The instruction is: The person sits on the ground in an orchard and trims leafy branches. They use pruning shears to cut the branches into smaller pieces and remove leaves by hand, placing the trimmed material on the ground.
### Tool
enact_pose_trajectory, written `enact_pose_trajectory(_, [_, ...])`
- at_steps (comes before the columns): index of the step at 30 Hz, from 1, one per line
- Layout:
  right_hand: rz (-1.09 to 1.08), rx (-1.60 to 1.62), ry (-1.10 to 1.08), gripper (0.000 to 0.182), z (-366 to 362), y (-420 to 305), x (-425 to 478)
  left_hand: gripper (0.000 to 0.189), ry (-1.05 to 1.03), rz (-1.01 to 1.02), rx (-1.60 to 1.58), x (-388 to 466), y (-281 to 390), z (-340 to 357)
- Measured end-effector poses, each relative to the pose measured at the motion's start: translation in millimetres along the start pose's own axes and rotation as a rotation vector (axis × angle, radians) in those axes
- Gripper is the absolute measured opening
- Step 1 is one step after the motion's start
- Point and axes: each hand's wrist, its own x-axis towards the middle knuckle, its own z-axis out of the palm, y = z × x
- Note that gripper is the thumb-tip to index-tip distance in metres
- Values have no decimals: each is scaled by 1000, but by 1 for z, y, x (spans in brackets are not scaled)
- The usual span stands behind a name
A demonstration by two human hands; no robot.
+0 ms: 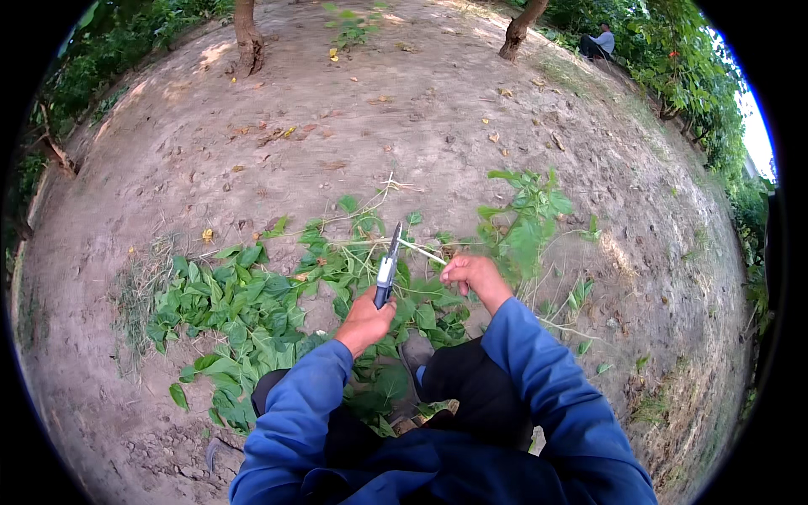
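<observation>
My left hand (369, 320) is closed around the handle of a cutting tool, probably pruning shears (387, 268), whose narrow metal tip points away from me. The tip is beside the pale end of a thin stem (424, 252). My right hand (470, 275) grips that stem between thumb and fingers. A leafy green shoot (527, 221) stands just beyond the right hand, somewhat blurred. Cut-looking green leaves and stems (252, 303) lie spread on the soil to the left and under both hands.
A shoe (415, 356) rests among the leaves between my arms. A curved metal blade (218, 454) lies at the lower left. Tree trunks (248, 38) (521, 31) rise from the bare soil farther off. Another person (600, 43) sits by the bushes at the upper right.
</observation>
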Motion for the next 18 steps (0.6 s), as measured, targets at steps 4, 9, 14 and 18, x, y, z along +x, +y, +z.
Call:
enact_pose_trajectory(4, [32, 120, 31, 15, -11, 7, -1, 23, -68, 28, 84, -3, 5, 0])
enact_pose_trajectory(9, [88, 104, 13, 15, -20, 10, -2, 40, -175, 67, 279, -15, 11, -1])
enact_pose_trajectory(14, [99, -12, -62, 15, -15, 8, -6, 49, -192, 130, 301, -19, 3, 1])
enact_pose_trajectory(18, [71, -93, -110, 16, -9, 4, -7, 48, -204, 101, 284, -21, 7, 3])
